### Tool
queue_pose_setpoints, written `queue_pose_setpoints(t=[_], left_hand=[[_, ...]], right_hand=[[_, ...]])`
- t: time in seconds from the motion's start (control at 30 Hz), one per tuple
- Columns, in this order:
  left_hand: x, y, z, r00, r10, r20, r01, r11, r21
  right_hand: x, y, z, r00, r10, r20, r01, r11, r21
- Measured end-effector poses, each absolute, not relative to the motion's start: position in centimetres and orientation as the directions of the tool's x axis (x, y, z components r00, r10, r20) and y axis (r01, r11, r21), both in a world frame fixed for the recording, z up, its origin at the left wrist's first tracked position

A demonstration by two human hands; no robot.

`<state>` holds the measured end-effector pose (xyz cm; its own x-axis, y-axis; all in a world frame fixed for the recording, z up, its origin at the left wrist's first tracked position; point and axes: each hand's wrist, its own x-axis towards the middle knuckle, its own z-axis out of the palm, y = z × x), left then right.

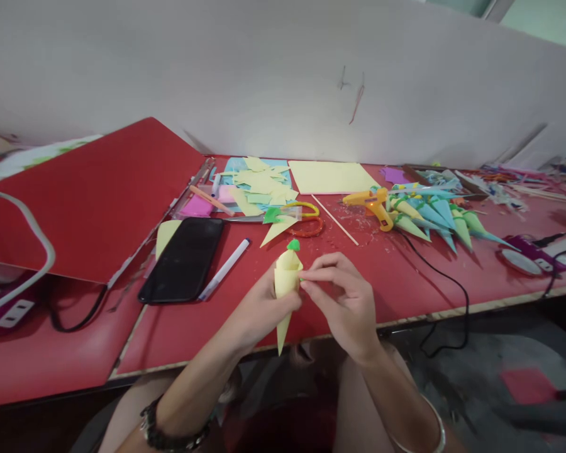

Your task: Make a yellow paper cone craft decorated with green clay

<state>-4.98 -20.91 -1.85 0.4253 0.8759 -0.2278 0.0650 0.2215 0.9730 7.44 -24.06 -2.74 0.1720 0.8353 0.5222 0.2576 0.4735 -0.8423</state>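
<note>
A pale yellow paper cone (pixel 287 283), its tip pointing down, is held by my left hand (pixel 268 305) above the table's front edge. A small green piece (pixel 293 245) sticks up at the cone's open top. My right hand (pixel 342 302) is at the cone's right side, thumb and forefinger pinched on a tiny green bit (pixel 301 280). Behind the cone lie a folded yellow paper piece (pixel 279 230) and scissors with orange and yellow handles (pixel 311 228).
A black phone (pixel 183 259) and a white pen (pixel 225 269) lie at the left. Yellow paper scraps (pixel 264 182) and a sheet (pixel 332 177) lie behind. On the right, a yellow glue gun (pixel 371 202) with a trailing cord rests beside finished cones (pixel 436 214).
</note>
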Motion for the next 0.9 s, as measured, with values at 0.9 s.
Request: queue_pose_setpoints(t=[0.9], left_hand=[[-5.19, -21.08, -1.06, 0.523, 0.848, -0.086, 0.056, 0.066, 0.996]], right_hand=[[7.17, -23.37, -3.22, 0.08, 0.959, 0.273, -0.087, 0.28, -0.956]])
